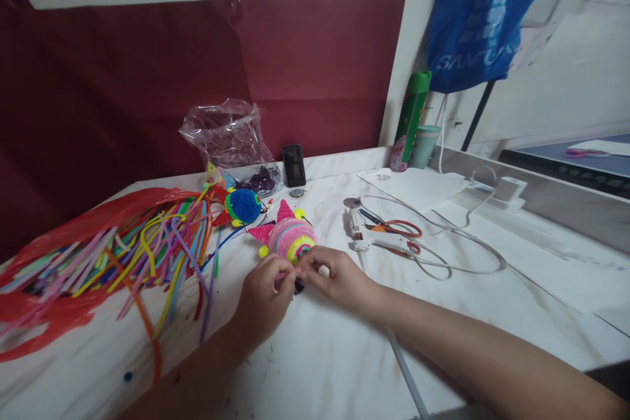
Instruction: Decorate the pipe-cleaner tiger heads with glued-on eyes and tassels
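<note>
A pink figure (288, 239), wound from fuzzy pipe cleaners, lies on the white marbled table with darker pink pointed pieces and yellow balls on it. A yellow and green ring shows at its near end. Just in front of that end, my left hand (263, 295) and my right hand (342, 279) meet with pinched fingers. A small pink piece, possibly pipe cleaner, shows between the fingertips of both; its shape is mostly covered. Something dark sits beneath the fingertips. Behind and left is a similar blue figure (245, 206) with red pointed pieces.
Many coloured pipe cleaners (162, 243) spread over a red plastic bag (63, 325) at left. A white glue gun (378, 236), orange-handled scissors (403, 228) and a cable lie right. Behind are a clear bag (226, 134), a phone (294, 165), a green can (413, 115) and a cup (424, 146).
</note>
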`<move>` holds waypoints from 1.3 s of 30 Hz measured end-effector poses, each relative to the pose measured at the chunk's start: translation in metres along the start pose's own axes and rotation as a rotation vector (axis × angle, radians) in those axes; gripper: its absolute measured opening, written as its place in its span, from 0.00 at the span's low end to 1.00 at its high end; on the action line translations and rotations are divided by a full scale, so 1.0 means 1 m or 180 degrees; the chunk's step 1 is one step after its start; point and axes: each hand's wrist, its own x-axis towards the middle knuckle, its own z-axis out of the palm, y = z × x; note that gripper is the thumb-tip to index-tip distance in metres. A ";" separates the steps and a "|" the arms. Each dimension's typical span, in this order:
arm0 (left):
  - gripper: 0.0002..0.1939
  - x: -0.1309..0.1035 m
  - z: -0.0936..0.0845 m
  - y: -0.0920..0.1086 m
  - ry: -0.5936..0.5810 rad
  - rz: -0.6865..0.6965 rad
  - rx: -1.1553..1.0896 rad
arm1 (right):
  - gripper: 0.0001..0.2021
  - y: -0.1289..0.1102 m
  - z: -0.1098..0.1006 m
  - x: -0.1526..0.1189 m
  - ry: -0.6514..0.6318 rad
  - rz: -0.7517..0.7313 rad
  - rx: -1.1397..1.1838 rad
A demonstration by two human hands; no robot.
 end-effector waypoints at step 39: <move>0.07 -0.005 0.006 0.012 0.0231 -0.0468 -0.0399 | 0.18 -0.005 0.012 -0.002 0.0117 0.1025 0.1599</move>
